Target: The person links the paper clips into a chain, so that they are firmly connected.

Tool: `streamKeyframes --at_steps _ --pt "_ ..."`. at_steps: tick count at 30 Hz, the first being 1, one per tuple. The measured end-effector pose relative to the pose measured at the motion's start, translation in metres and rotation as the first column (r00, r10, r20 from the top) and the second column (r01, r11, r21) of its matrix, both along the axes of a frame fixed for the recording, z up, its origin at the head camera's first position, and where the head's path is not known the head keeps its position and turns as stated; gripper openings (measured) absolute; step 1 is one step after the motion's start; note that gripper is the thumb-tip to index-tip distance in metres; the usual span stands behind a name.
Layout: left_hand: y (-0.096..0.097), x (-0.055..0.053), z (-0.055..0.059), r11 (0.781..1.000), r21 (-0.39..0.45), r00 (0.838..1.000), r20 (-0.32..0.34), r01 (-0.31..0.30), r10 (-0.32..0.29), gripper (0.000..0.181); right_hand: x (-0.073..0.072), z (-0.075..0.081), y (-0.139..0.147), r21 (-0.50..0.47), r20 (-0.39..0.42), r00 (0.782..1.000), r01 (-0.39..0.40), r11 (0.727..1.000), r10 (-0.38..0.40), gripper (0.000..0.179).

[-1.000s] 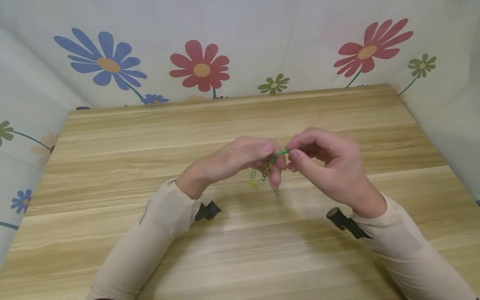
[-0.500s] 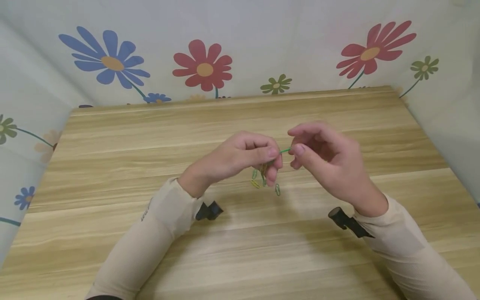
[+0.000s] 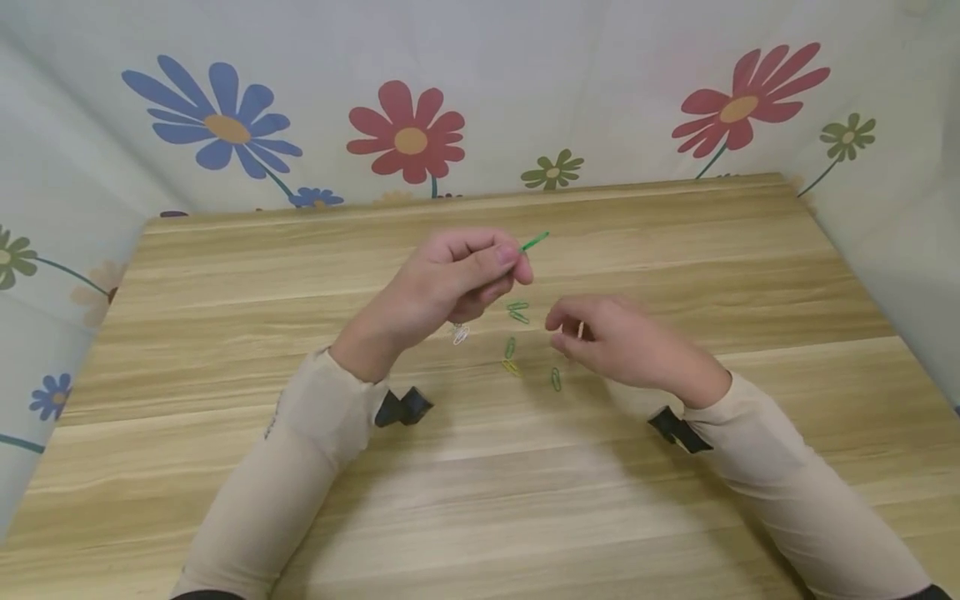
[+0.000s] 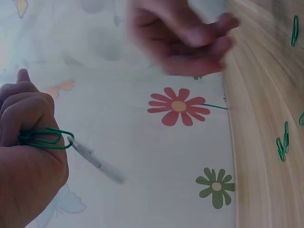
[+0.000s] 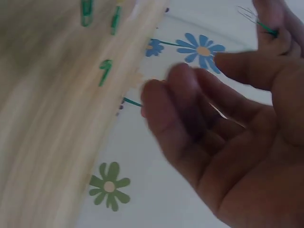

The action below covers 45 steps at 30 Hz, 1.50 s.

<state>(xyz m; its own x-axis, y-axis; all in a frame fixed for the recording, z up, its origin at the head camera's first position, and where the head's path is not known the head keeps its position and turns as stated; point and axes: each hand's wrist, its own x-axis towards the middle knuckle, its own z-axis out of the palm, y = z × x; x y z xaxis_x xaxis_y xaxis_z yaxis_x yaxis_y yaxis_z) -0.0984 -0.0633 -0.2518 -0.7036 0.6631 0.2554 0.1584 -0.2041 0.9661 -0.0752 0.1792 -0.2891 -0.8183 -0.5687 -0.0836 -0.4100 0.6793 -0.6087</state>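
Observation:
My left hand (image 3: 457, 283) is raised over the table and pinches a green paper clip (image 3: 535, 242) between thumb and forefinger, one end sticking out. In the left wrist view a blurred white paper clip (image 4: 97, 164) hangs from the loop of that green clip. Below the left hand, white clip wire (image 3: 461, 334) shows in the head view; whether it hangs or lies on the wood I cannot tell. My right hand (image 3: 622, 342) is lower, fingers loosely curved with nothing in them, beside loose clips. Part of the left hand's grip is hidden by its own fingers.
On the wooden table (image 3: 300, 275) lie loose clips: two green paper clips (image 3: 518, 317) close together, a green one (image 3: 511, 347) by a yellow paper clip (image 3: 511, 367), and another green one (image 3: 556, 379). A flower-print sheet (image 3: 480, 100) stands behind the table.
My right hand has let go of the green clip and moved down. My left hand has risen away to the upper left with the clip, uncovering the green pair on the table.

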Motion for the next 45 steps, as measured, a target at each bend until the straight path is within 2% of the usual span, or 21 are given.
streamKeyframes --at_steps 4,9,14,19,24,30,34,37,42,45 --pt "-0.002 -0.001 0.002 1.0 0.008 1.0 -0.007 -0.006 0.006 0.024 -0.003 -0.02 -0.006 0.106 0.035 0.996 -0.089 0.99 0.085 0.015" --pt "-0.003 -0.002 0.003 1.0 0.012 0.999 -0.032 -0.018 0.018 0.024 -0.002 -0.038 -0.019 0.092 -0.009 0.988 -0.152 0.984 0.153 0.014" --pt "-0.004 -0.002 0.004 1.0 -0.003 0.999 -0.036 -0.031 0.031 0.023 -0.002 -0.045 -0.033 0.09 -0.046 0.989 -0.136 0.987 0.14 0.002" --pt "-0.003 -0.003 0.005 0.999 -0.016 0.999 -0.03 -0.039 0.038 0.023 -0.001 -0.046 -0.05 0.175 -0.098 0.988 -0.102 0.979 0.121 0.018" --pt "-0.005 -0.004 0.006 0.999 -0.007 0.999 -0.034 -0.034 0.034 0.022 -0.001 -0.043 -0.065 0.269 -0.149 0.979 -0.099 0.958 0.143 0.022" --pt "-0.006 -0.004 0.006 0.999 0.0 0.998 -0.039 -0.039 0.039 0.023 -0.004 -0.044 -0.07 0.301 -0.059 0.986 -0.132 0.945 0.156 0.017" --pt "-0.006 -0.004 0.007 0.999 0.002 0.998 -0.045 -0.045 0.045 0.022 -0.009 -0.041 -0.073 0.296 0.055 0.992 -0.121 0.947 0.11 0.014" --pt "-0.006 -0.004 0.006 0.999 0.0 0.998 -0.047 -0.047 0.047 0.023 -0.012 -0.041 -0.076 0.308 0.128 0.989 -0.113 0.945 0.076 0.014" --pt "-0.006 -0.003 0.005 0.999 -0.012 0.997 -0.049 -0.053 0.053 0.023 -0.011 -0.043 -0.077 0.316 0.155 0.985 -0.117 0.942 0.071 0.018" --pt "-0.007 -0.003 0.006 0.998 -0.017 0.997 -0.05 -0.056 0.055 0.022 -0.009 -0.042 -0.076 0.309 0.135 0.988 -0.117 0.944 0.079 0.017"
